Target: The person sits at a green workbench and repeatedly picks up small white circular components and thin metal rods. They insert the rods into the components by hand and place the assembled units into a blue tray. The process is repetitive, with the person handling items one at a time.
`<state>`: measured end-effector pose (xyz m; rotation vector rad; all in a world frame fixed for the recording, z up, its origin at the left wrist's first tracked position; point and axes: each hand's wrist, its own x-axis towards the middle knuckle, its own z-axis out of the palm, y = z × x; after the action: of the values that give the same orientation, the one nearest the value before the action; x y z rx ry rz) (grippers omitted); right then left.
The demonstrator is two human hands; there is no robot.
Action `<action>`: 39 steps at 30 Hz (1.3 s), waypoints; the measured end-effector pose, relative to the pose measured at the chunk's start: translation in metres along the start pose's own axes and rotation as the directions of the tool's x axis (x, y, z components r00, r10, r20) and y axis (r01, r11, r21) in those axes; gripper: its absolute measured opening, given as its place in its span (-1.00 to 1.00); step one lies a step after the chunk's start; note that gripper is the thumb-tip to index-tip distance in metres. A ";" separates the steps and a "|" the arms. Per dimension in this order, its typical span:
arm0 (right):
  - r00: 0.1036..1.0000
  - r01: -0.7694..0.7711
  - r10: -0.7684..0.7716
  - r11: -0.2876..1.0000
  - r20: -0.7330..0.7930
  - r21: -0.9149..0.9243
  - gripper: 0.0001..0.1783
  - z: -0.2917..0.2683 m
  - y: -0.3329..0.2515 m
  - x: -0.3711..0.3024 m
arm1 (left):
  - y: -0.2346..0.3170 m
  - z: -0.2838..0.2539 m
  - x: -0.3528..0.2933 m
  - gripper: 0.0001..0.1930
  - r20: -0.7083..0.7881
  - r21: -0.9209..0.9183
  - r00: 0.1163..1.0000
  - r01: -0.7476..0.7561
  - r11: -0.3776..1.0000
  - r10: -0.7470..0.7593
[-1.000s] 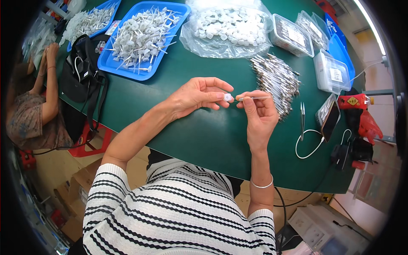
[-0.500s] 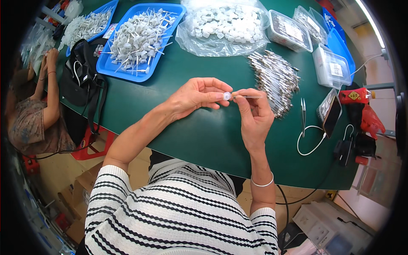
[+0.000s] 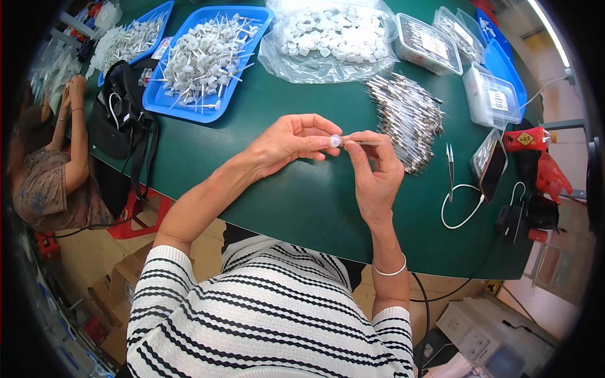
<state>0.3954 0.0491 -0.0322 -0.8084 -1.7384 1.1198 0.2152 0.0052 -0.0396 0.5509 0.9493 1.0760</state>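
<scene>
Over the near middle of the table, my left hand pinches a small white plastic cap between thumb and fingertips. From the right, my right hand grips a thin rod between thumb and forefinger, its end pointing at the cap. Whether the rod's end has entered the cap is too small to tell. Just beyond my right hand lies a pile of thin rods with metal ends. Farther off, a clear plastic bag holds many loose white caps.
To the left stands a blue tray heaped with capped rods, beside a black bag. Clear boxes sit at the far right. Tweezers, a phone and a white cable lie rightward. Another person sits at left.
My right hand has shifted very slightly left with the rod. My left hand keeps its pinch on the cap, nearly in place.
</scene>
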 end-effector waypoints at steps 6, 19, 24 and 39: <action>1.000 0.008 -0.008 1.000 0.003 0.002 -0.91 -0.001 0.000 0.000 | 0.000 -0.001 0.001 -0.74 0.005 -0.019 1.000 0.013 1.000 -0.013; 0.997 0.071 -0.070 0.996 0.015 -0.053 -0.91 -0.002 0.000 0.001 | -0.001 -0.002 0.001 -0.74 0.020 -0.035 1.000 0.013 0.999 -0.012; 0.996 0.091 -0.090 0.992 0.021 -0.087 -0.90 -0.003 0.000 0.001 | -0.002 -0.003 0.001 -0.75 0.022 -0.044 1.000 0.016 0.999 -0.015; 0.994 0.103 -0.099 0.989 0.044 -0.109 -0.89 -0.003 0.000 0.002 | -0.002 -0.002 0.000 -0.75 0.018 0.087 0.997 -0.073 0.994 0.072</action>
<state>0.3972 0.0520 -0.0304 -0.7612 -1.8661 0.9835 0.2148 0.0038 -0.0418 0.6689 0.9732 1.0975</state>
